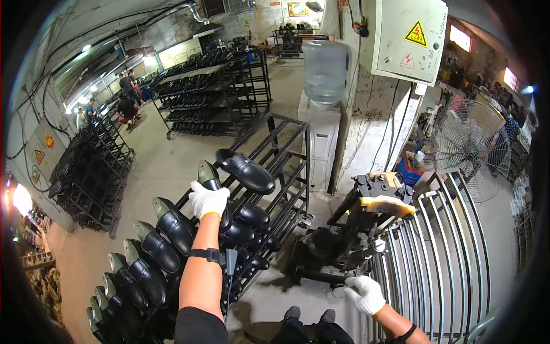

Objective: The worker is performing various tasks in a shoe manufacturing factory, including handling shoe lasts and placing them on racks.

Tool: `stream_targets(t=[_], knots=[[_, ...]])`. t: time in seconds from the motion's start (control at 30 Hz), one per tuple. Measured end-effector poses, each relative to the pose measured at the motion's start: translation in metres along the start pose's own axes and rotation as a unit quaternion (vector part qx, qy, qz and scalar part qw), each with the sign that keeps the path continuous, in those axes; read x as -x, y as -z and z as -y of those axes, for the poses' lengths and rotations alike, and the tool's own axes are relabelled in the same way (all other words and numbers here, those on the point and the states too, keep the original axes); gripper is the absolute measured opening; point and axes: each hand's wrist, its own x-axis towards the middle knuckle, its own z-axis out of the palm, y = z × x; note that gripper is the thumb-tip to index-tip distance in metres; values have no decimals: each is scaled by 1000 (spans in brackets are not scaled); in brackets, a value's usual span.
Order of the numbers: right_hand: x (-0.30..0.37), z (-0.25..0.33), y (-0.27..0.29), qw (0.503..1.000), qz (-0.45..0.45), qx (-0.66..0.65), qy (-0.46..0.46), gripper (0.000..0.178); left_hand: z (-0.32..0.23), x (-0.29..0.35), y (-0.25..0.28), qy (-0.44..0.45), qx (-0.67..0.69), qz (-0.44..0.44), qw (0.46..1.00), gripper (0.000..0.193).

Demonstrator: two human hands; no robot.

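Note:
My left hand (207,200), in a white glove, is closed round a black leather shoe (209,178) with a green shoe last in it, at the upper end of a slanted row on the rack. A loose-looking black shoe (247,171) lies just to the right, on the rack's top bars. More black shoes on green lasts (160,247) line the row toward the lower left. My right hand (365,294), also gloved, hangs low beside a dark machine (366,212) with a yellow-edged top. Its fingers are loosely bent and apart, with nothing visible in them.
A black metal shoe rack (286,146) stands ahead. Behind it are a water dispenser (321,129) and a pillar with an electrical box (408,40). Metal rails (424,258) and a large fan (471,152) stand right. Loaded racks (209,94) and several people (127,94) appear farther off.

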Motion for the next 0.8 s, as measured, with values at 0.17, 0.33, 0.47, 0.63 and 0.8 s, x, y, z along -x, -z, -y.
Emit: stream_targets(t=[0.17, 0.33, 0.47, 0.63, 0.8], knots=[[6, -5, 3, 998, 12, -37, 44, 31, 20, -5, 23, -23, 19, -11, 1000, 87], [7, -34, 9, 956, 13, -274, -101, 62, 85, 64, 7, 121, 736, 387, 542, 51], [-35, 33, 43, 900, 32, -434, -21, 115, 67, 250, 37, 77, 719, 514, 462, 88], [-30, 25, 75, 929, -100, -311, -172, 120, 96, 411, -80, 132, 554, 667, 481, 68], [-6, -28, 107, 915, -187, -294, -206, 112, 88, 436, -116, -12, 340, 742, 578, 46]])
